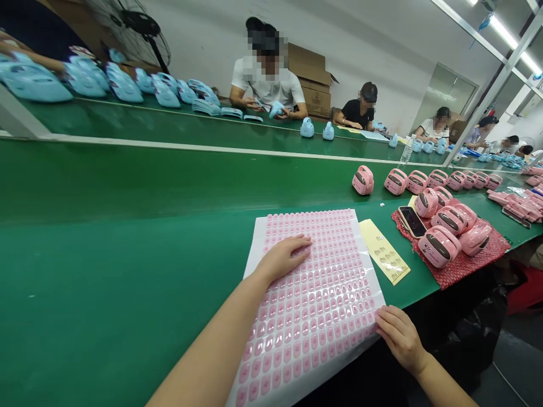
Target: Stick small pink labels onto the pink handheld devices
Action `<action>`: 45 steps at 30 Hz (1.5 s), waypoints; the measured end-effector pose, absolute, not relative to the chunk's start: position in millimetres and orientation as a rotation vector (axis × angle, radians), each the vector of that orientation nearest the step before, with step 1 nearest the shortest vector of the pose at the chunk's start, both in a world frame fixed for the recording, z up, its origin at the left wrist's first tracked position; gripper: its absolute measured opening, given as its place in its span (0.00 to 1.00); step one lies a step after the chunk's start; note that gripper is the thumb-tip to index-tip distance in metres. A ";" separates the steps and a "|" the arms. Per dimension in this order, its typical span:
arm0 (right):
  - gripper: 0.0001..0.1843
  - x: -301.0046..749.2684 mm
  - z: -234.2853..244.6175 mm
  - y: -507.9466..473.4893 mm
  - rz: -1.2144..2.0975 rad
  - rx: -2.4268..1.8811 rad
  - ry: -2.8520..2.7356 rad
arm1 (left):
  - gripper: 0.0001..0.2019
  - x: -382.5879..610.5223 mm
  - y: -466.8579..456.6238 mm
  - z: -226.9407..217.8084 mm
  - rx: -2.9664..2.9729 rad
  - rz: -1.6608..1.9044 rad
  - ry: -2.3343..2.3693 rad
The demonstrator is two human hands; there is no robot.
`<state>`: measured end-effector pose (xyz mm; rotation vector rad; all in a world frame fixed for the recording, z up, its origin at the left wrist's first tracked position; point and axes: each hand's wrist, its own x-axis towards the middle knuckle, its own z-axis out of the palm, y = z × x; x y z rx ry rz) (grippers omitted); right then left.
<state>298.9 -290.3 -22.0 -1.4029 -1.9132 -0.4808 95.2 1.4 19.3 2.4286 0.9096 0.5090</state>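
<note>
A large white sheet of several small pink stickers (322, 282) lies on the green table (106, 254) in front of me. My left hand (285, 255) rests flat on the sheet's upper middle, fingers stretched out. My right hand (399, 334) sits at the sheet's near right corner, its fingers curled and pinching at the edge. A narrow yellow strip of labels (384, 250) lies just right of the sheet.
Pink toy housings (449, 229) and a phone (412, 221) sit on a red mat (466, 263) at right. More pink housings (396, 181) line the belt. Across the table, several people work among blue housings (123, 85) and cardboard boxes (311, 76).
</note>
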 end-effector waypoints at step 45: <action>0.09 357.7 16.5 -34.7 0.192 -2.091 -1.480 | 0.21 82.6 -5.1 17.1 2.336 0.509 0.830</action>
